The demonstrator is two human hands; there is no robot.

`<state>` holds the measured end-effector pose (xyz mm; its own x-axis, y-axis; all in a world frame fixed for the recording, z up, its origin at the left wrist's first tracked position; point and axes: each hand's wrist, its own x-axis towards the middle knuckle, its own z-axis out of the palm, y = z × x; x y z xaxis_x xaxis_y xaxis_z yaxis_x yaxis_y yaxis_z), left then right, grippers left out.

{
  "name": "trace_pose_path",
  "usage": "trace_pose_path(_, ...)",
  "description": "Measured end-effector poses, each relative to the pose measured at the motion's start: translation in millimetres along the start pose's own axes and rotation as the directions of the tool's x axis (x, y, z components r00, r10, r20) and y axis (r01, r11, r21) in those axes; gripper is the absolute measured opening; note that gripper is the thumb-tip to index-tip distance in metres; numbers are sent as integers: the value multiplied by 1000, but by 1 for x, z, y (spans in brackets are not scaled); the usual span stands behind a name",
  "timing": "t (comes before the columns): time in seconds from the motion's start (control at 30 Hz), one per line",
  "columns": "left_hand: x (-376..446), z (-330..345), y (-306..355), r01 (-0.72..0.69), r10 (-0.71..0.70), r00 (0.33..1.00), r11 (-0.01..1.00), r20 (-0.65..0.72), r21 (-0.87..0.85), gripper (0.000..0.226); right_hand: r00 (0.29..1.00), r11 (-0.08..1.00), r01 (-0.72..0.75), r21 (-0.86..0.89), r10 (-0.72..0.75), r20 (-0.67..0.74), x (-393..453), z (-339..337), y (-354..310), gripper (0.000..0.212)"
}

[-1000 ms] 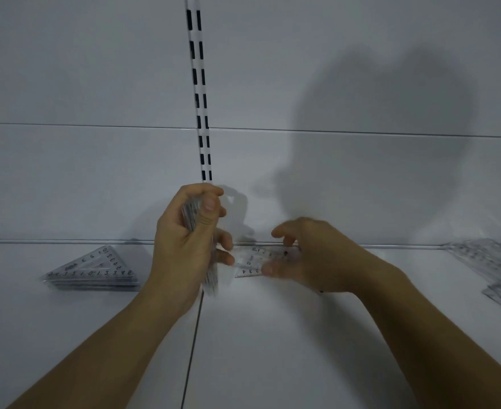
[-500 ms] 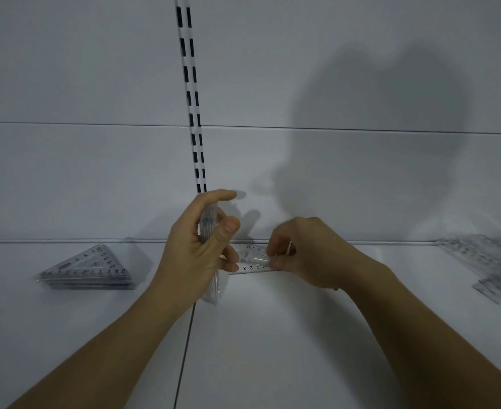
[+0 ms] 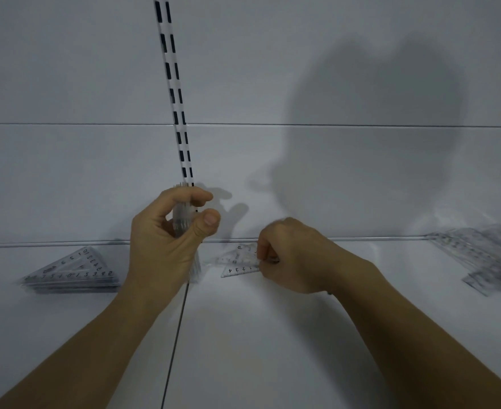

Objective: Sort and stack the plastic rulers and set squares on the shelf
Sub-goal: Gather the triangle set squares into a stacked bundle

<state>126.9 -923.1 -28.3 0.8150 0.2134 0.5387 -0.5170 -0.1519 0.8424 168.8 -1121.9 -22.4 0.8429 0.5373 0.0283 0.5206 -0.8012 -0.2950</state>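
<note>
My left hand (image 3: 166,243) grips an upright bundle of clear plastic rulers (image 3: 184,219) on edge, thumb and fingers closed round it, above the shelf seam. My right hand (image 3: 296,255) pinches the right end of a clear set square (image 3: 237,261) that lies on the white shelf (image 3: 272,335) by the back wall. A neat stack of clear set squares (image 3: 72,273) rests at the far left. A loose heap of clear rulers and set squares (image 3: 485,258) lies at the far right.
A white back wall rises behind the shelf, with a slotted upright rail (image 3: 175,93) running down to my left hand. A dark seam (image 3: 175,343) divides the shelf surface under my left forearm.
My right hand has closed on the set square and drawn it slightly to the right. My left hand has turned the bundle more upright and shifted a little left.
</note>
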Motion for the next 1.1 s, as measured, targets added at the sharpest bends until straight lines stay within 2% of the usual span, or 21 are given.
trace_pose_path(0.13, -1, 5, 6, 30, -31, 999, 995, -11, -99, 42, 999, 998, 12, 63, -8, -52, -1, -7, 1, 8)
trace_pose_path(0.23, 1, 4, 9, 83, -91, 995, 984, -47, -156, 41, 985, 963, 21, 270, 26, -169, -1, -12, -1, 7)
trace_pose_path(0.37, 3, 5, 12, 216, -250, 966, 926, -71, -310, 52, 950, 835, 73, 546, 109, -293, -3, -20, -7, 9)
trace_pose_path(0.43, 3, 6, 12, 338, -385, 922, 853, -41, -396, 57, 957, 754, 69, 653, 135, -258, -4, -22, -11, 8)
trace_pose_path(0.5, 3, 7, 11, 452, -494, 869, 782, 15, -429, 63, 963, 625, 81, 777, 150, -222, -4, -22, -13, 11)
trace_pose_path(0.6, 2, 7, 12, 533, -557, 826, 725, 83, -436, 62, 974, 342, 71, 937, 178, -139, -2, -28, -18, 17)
trace_pose_path(0.67, 2, 7, 15, 574, -582, 802, 691, 132, -440, 61, 970, 238, 70, 969, 212, -122, -2, -32, -19, 20)
trace_pose_path(0.7, 2, 7, 15, 596, -596, 787, 669, 158, -443, 61, 967, 221, 72, 973, 221, -122, -3, -33, -19, 21)
trace_pose_path(0.8, 2, 5, 15, 661, -629, 734, 576, 255, -481, 58, 970, 274, 85, 958, 197, -143, -9, -37, -21, 29)
trace_pose_path(0.93, 1, 5, 18, 732, -648, 664, 462, 373, -500, 41, 976, 466, 146, 872, 73, -203, -14, -41, -18, 48)
trace_pose_path(0.97, 1, 5, 18, 750, -657, 647, 457, 388, -477, 42, 978, 506, 165, 846, 29, -208, -15, -42, -16, 43)
trace_pose_path(1.03, -1, 6, 18, 796, -677, 602, 465, 424, -387, 50, 981, 558, 194, 807, -93, -172, -16, -42, -10, 19)
trace_pose_path(1.1, -3, 6, 19, 835, -689, 548, 486, 474, -260, 54, 976, 553, 190, 811, -193, -98, -17, -41, -6, 16)
